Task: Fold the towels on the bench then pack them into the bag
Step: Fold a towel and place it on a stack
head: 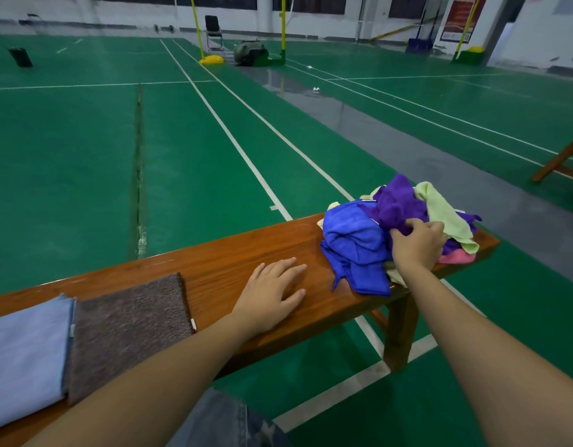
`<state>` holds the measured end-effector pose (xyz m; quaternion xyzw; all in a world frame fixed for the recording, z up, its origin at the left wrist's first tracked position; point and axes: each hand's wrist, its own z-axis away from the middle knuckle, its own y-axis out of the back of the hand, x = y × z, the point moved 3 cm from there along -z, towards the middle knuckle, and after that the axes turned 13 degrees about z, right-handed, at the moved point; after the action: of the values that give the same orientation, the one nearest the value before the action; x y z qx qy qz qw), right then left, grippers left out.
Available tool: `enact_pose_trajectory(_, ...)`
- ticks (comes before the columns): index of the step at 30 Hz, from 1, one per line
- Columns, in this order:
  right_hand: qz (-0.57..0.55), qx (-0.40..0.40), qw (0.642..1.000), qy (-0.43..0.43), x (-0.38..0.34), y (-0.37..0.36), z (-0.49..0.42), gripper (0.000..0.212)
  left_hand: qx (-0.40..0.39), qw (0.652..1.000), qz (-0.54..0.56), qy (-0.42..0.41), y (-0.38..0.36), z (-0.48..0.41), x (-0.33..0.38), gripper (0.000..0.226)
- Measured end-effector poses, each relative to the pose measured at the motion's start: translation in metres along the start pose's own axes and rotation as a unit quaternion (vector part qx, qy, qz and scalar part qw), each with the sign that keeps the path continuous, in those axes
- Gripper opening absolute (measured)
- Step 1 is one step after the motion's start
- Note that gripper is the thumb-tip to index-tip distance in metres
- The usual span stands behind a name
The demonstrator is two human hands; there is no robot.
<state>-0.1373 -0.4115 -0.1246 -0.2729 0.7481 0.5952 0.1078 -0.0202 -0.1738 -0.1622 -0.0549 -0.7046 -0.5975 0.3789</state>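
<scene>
**Right hand takes the purple towel from the heap**

The loose towels lie heaped at the end of the bench (220, 262), at about 3 o'clock in the view. The purple towel (398, 201) is on top. The blue towel (353, 233) slumps at the heap's 9 o'clock side, with a corner hanging over the near edge. A pale yellow towel (440, 208) lies at 2 o'clock and a pink towel (456, 257) peeps out underneath at 4 o'clock.

The right hand (414, 243) has its fingers curled into the purple cloth, pinching a bunch of it. The left hand (272, 291) lies flat on the bare wood just beside the heap, fingers straight and spread, holding nothing.

Two finished pieces lie folded flat at 8 o'clock: a brown towel (127, 330) and, touching it, a light blue towel (24, 350).

These cloths look light, soft and limp, so they will likely sag and drag their neighbours along if lifted from the middle. A hold at a corner or hem, near the small white tags, should free one cleanly and set up the fold.

No bag stands on or beside the bench. A dark olive bag (249, 53) sits far off at 12 o'clock by the net posts. I cannot tell what it holds, or whether it is the one meant.
</scene>
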Motion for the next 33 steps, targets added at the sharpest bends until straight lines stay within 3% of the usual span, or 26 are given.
enact_pose_trajectory(4, -0.039, 0.039, 0.994, 0.09, -0.016, 0.016, 0.011, 0.011, 0.007, 1.0, 0.001, 0.014, 0.014, 0.012, -0.004, 0.053)
enact_pose_trajectory(8, -0.098, 0.027, 0.978, 0.18, -0.046, 0.029, 0.037, 0.005, 0.031, 0.999, 0.012, 0.016, 0.029, 0.027, -0.006, 0.053)
enact_pose_trajectory(15, -0.282, -0.15, 0.918, 0.237, -0.115, 0.028, 0.125, 0.004, 0.104, 0.994, 0.03, 0.03, 0.069, 0.064, -0.023, 0.064)
enact_pose_trajectory(21, -0.283, -0.344, 0.837, 0.319, -0.16, -0.001, 0.222, 0.025, 0.125, 0.991, 0.034, 0.029, 0.102, 0.109, -0.059, 0.104)
enact_pose_trajectory(25, -0.292, -0.387, 0.816, 0.314, -0.171, -0.01, 0.255, 0.013, 0.109, 0.989, 0.081, 0.058, 0.104, 0.129, -0.081, 0.122)
enact_pose_trajectory(29, -0.321, -0.375, 0.822, 0.284, -0.173, -0.01, 0.257, 0.007, 0.118, 0.974, 0.168, 0.095, 0.1, 0.138, -0.083, 0.082)
enact_pose_trajectory(33, -0.308, -0.361, 0.826, 0.304, -0.164, -0.007, 0.249, 0.011, 0.143, 0.969, 0.178, 0.098, 0.098, 0.127, -0.086, 0.044)
